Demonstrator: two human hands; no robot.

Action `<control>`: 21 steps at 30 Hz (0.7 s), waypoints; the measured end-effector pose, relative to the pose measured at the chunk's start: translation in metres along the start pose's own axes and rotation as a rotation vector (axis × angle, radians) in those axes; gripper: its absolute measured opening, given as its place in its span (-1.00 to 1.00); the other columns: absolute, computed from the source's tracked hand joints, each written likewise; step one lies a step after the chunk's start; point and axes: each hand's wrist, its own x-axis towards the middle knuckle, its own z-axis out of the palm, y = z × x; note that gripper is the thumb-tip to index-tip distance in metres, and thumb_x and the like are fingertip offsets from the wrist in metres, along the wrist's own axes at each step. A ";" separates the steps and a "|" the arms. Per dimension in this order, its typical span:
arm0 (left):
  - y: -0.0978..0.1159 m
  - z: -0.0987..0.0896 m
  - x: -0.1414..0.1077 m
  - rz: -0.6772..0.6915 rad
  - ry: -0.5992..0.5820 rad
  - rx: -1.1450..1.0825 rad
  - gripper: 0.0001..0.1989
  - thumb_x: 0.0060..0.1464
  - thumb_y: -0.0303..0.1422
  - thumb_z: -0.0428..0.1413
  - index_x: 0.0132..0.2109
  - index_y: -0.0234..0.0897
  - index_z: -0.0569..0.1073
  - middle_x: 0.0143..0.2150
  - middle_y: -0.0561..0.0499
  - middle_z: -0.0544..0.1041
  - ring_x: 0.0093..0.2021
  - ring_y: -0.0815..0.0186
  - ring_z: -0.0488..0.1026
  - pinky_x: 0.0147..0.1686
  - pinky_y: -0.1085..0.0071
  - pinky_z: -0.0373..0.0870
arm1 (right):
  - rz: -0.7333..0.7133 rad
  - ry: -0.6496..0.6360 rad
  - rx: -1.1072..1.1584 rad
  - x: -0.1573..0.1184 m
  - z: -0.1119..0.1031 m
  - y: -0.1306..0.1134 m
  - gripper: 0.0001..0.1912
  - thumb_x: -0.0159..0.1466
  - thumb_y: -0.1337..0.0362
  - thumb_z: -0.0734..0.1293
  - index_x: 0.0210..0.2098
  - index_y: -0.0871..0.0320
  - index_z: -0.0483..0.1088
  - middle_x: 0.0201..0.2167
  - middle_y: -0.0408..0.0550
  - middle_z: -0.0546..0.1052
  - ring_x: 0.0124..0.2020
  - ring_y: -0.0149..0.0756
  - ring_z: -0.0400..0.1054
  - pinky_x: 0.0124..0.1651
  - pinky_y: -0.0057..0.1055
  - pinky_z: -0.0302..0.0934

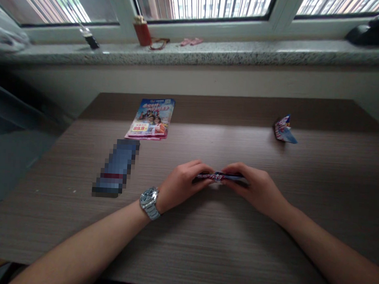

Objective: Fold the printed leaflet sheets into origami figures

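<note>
A narrow folded piece of printed paper [218, 176] in blue, red and white is held between my two hands, low over the middle of the table. My left hand [186, 179], with a metal watch [150, 202] on its wrist, pinches the paper's left part. On the other side, my right hand [255, 183] pinches its right part, thumb and fingers on opposite edges. The fingertips of both hands nearly meet at the paper's centre.
A stack of printed flyers [153, 118] lies back left on the table [209, 240], with a blurred-out phone-like object [116, 167] in front. A folded paper shape [284, 131] stands back right. The granite sill [238, 53] holds a red container [142, 32] and other small items.
</note>
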 end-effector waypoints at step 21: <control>0.003 0.002 0.007 -0.087 0.015 -0.021 -0.84 0.32 -0.30 0.11 -0.18 -0.25 0.55 -0.25 0.03 0.61 -0.23 0.32 0.51 -0.18 0.40 0.35 | 0.014 -0.009 0.014 0.002 0.006 -0.001 -0.83 0.34 0.28 0.38 -0.07 0.04 0.47 -0.21 -0.11 0.63 -0.22 -0.27 0.52 -0.15 -0.38 0.37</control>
